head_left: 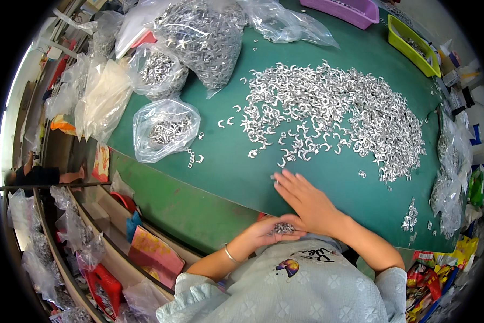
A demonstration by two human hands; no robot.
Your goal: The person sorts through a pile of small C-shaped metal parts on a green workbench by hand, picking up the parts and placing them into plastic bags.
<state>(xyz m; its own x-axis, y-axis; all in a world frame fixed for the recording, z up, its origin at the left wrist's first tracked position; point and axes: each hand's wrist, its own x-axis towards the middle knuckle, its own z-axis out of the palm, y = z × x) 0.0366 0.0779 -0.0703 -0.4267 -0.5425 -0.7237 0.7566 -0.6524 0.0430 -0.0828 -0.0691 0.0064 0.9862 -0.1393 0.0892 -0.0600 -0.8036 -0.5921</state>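
Progress, judged from layout: you are working through a large spread of small silver C-shaped metal clips (339, 107) lying across the far-right half of the green worktop (225, 177). The bulk of that spread is lying loose and unsorted, so most of the work appears to be remaining. Only a small handful of clips (284, 228) is sitting in your left palm; that looks like the extent of what is gathered so far. Clear bags of clips (165, 129) are lying far-left, some filled, some slack; cannot tell whether they are input or output.

Left hand (269, 231): you are holding it palm up at the near edge of the worktop, fingers curled into a loose cup, cradling the handful. Not clenched.

Right hand (306, 202): you are laying it flat, palm down, fingers extended and together, tips reaching toward the near edge of the spread. It is gripping nothing visible; whether a clip is lying under the fingers, cannot tell.

A few stray clips (194, 157) are lying apart beside the nearest bag.
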